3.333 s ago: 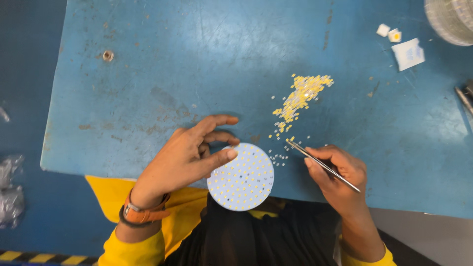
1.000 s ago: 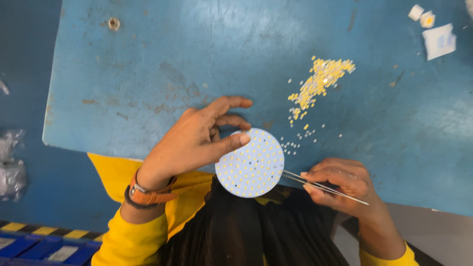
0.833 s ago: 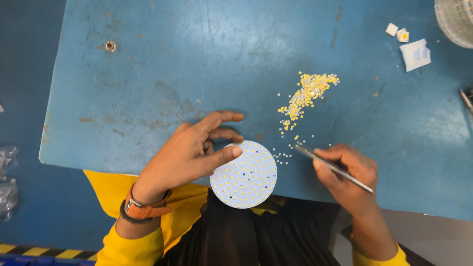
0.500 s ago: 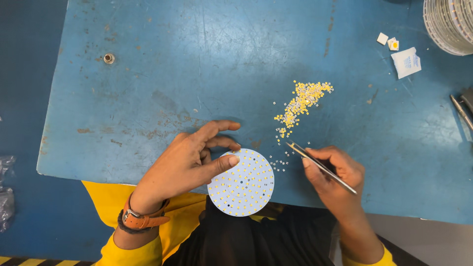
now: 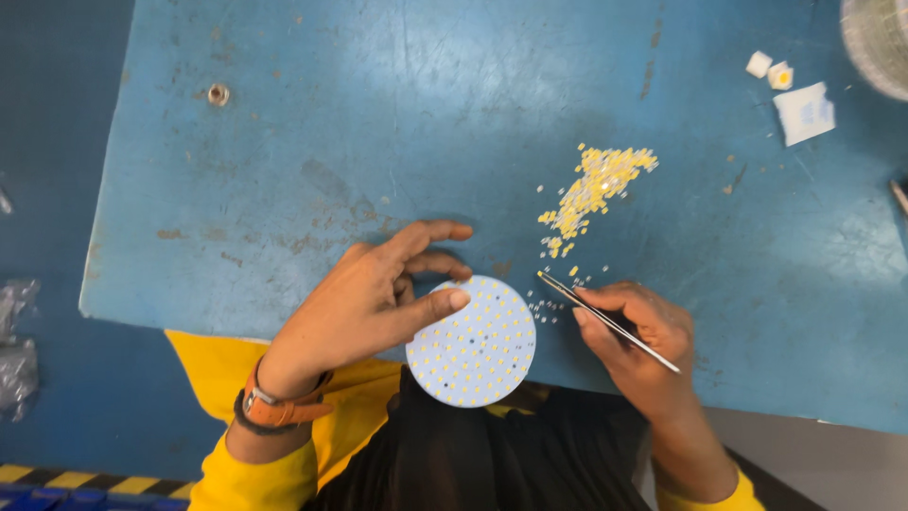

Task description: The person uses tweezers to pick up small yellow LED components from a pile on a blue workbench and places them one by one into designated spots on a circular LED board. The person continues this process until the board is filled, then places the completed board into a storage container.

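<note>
- Fingers (image 5: 437, 305) of the left hand (image 5: 364, 303) lay spread, the thumb pressing down on the upper left rim of a round white board (image 5: 473, 343) dotted with small yellow chips.
- That disc sat at the lower middle of the frame, hanging partly over the near edge of the worn blue table (image 5: 378, 123).
- Right hand (image 5: 638, 336), just right of the disc, pinched slim metal tweezers (image 5: 605, 308), tips pointing up-left, just off the disc's rim.
- Loose yellow chips (image 5: 591, 189) lay scattered above the tweezers, right of centre.
- White bits of packaging (image 5: 804, 109) rested at the upper right.
</note>
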